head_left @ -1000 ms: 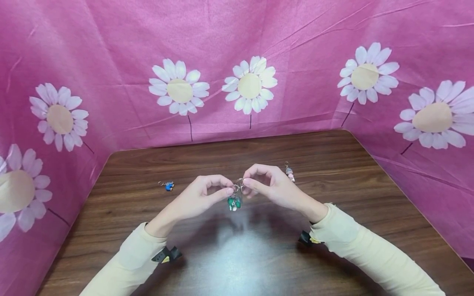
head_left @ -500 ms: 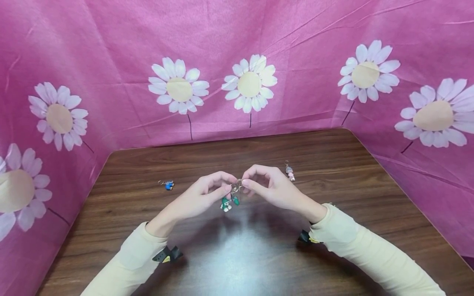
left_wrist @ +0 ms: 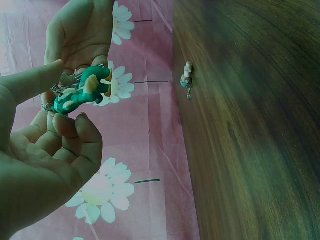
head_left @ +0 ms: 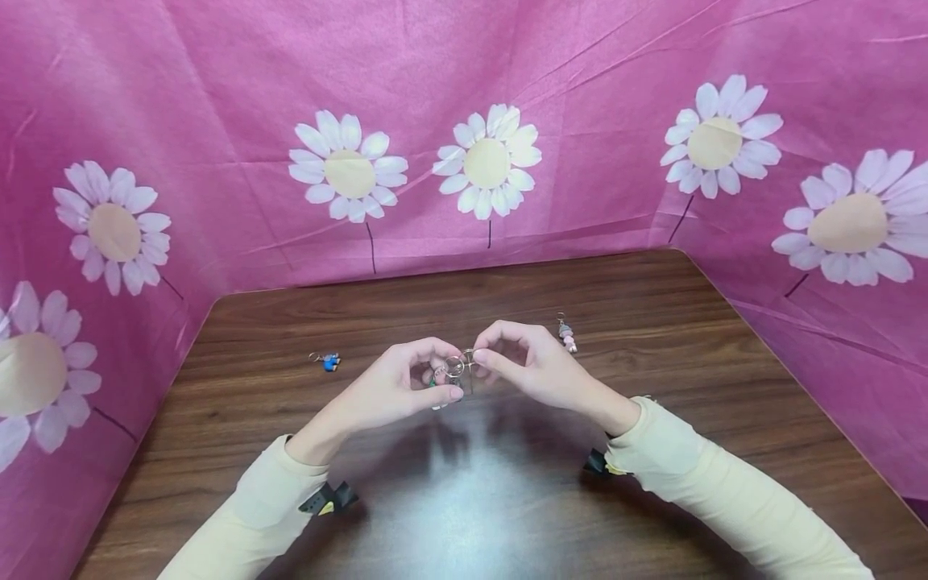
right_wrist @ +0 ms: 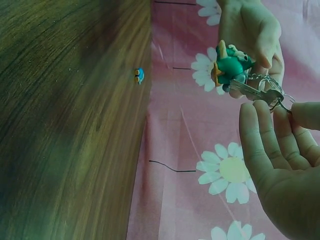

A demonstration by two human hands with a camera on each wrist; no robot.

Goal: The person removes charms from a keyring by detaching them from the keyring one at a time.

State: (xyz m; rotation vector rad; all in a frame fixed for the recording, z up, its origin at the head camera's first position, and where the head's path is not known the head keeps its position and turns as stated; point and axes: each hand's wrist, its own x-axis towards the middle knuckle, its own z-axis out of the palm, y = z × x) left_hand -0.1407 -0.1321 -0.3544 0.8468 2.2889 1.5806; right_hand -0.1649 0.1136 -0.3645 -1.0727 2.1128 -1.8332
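Observation:
Above the middle of the table, my left hand (head_left: 384, 385) holds a keychain with a green and cream figurine (left_wrist: 75, 100), fingers curled beside its chain. Its metal ring (head_left: 454, 366) shows between the thumb and index finger. Close by on the right, my right hand (head_left: 540, 372) pinches a key ring between thumb and index finger. A silver key (right_wrist: 252, 91) hangs from it, next to the green figurine in the right wrist view. The rings overlap or nearly touch; whether they are linked I cannot tell. The left fingers partly hide the figurine in the head view.
A blue figurine keychain (head_left: 330, 362) lies on the wooden table (head_left: 464, 515) to the left. Beyond the right hand lies a pink and grey figurine keychain (head_left: 568, 337). Pink cloth with daisies (head_left: 413, 64) stands around the table's back and sides.
The left fingers have shifted on the keychain: the thumb has dropped lower, showing more of the ring, and the figurine has swung left behind the fingers. My right hand has barely moved.

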